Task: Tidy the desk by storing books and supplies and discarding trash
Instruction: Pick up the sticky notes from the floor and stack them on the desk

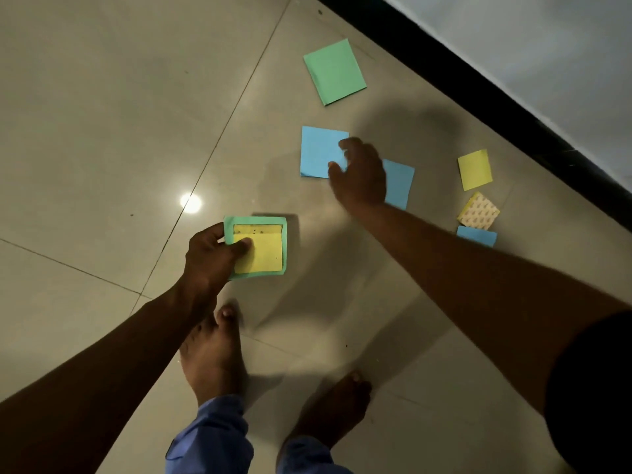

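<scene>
Floor (102, 131) held scattered paper squares. Your left hand (208, 258) pinched green-and-yellow stack (260, 249); your right hand (359, 172), grip released, fingers spread, hovered over blue square (318, 150).

Dim indoor light from overhead: a small round glare spot (191, 203) shines on the glossy floor tiles (102, 114) left of centre. Soft, broad shadows spread at centre and lower middle. The right hand (359, 172) is motion-blurred; frame edges bend with wide-angle distortion
</scene>
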A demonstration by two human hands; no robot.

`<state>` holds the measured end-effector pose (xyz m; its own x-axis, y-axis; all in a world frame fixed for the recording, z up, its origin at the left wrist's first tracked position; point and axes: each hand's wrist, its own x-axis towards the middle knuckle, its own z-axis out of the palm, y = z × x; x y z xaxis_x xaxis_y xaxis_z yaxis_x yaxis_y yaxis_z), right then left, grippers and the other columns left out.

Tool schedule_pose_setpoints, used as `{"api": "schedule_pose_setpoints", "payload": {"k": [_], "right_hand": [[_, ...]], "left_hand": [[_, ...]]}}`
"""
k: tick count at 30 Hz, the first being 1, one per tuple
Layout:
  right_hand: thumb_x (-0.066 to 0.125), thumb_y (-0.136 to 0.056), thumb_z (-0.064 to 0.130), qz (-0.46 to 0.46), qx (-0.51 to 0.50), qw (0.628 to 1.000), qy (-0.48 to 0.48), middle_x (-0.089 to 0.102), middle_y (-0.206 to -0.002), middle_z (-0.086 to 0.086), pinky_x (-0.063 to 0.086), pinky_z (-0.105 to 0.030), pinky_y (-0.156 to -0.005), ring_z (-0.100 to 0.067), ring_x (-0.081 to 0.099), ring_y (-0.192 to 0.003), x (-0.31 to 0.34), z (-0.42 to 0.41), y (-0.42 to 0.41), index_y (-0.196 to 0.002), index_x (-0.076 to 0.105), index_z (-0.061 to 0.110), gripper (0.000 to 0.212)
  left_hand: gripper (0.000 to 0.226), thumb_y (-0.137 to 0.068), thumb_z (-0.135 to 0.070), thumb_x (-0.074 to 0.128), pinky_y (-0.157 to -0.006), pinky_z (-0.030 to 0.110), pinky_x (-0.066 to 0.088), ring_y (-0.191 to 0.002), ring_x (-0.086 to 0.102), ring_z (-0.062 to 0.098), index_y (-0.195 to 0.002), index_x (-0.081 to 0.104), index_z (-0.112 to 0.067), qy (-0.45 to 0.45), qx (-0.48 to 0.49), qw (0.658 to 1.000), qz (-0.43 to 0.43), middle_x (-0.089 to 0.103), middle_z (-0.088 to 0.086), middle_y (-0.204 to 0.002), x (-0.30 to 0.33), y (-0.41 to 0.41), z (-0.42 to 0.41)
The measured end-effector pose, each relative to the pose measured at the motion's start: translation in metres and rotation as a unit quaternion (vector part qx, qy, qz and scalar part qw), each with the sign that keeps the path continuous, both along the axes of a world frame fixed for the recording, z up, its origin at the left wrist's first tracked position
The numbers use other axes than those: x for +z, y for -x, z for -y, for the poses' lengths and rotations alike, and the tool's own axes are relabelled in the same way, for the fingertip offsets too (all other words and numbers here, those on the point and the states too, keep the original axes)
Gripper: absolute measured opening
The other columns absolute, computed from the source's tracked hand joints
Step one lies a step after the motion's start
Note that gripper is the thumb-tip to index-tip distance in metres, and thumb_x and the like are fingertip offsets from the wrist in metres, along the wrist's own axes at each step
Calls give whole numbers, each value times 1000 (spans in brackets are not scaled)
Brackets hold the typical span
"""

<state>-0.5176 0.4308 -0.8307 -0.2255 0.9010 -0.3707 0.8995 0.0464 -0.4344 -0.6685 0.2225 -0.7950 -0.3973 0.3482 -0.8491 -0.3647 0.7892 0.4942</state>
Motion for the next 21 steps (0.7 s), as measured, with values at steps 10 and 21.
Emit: {"api": "schedule_pose_setpoints", "payload": {"k": [10,21], "right_hand": [[74,-88,31,122,164,979,-22,49,-138,-8,46,-42,-98,-32,48,-125,-27,-38,8,-138,51,16,57],[85,-71,40,161,145,975,-52,48,-128,-10,47,-45,-85,-32,47,-119,-32,-34,11,-123,50,19,66]], "left_hand": [[27,-95,-10,69,-92,52,58,-107,69,30,-120,71,-20,-3,-2,1000,12,73,8,-115,-10,18,10],[25,-96,-11,68,-93,54,58,-105,70,32,-117,71,-23,-16,-4,1000,15,73,8,-114,-10,20,10]]}}
